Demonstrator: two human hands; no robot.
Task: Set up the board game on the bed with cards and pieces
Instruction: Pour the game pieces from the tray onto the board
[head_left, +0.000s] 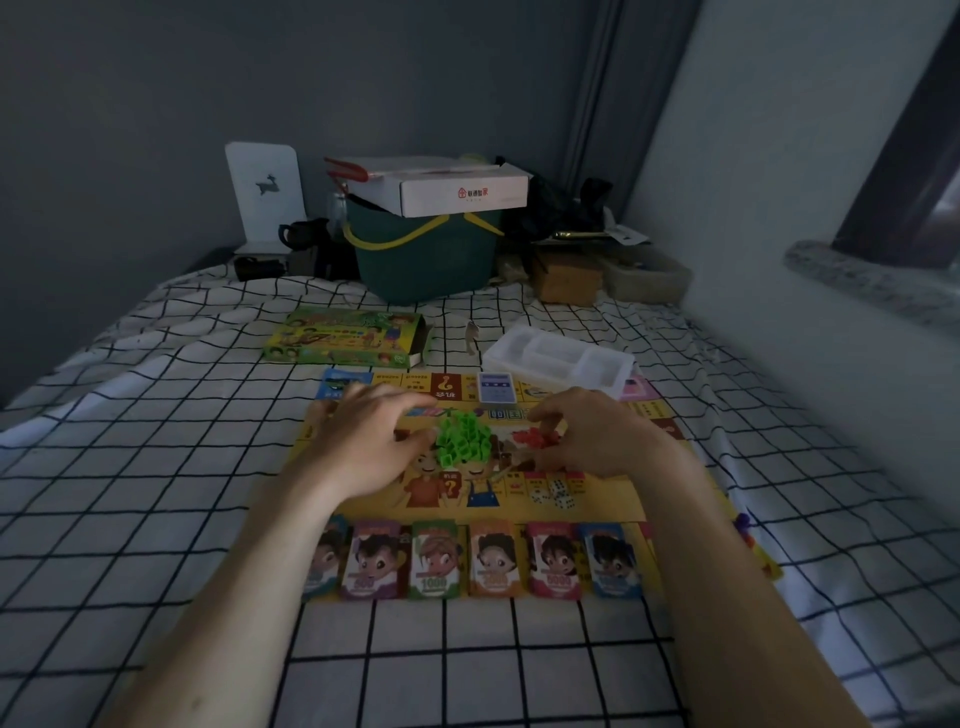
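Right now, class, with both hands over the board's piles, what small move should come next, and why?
Probably the left hand nudges the green pieces into a tidy heap: they are piled loosely mid-board, with the red pieces close beside them.

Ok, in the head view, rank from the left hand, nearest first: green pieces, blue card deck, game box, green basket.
1. green pieces, by the left hand's fingers.
2. blue card deck, on the board's far edge.
3. game box, beyond the board.
4. green basket, by the wall.

Left hand (371, 441) covers board (597, 506) left-centre squares. Right hand (597, 434) hides part of red pieces (537, 438). Dice (553, 493) pips, board text too small/blurred to read.
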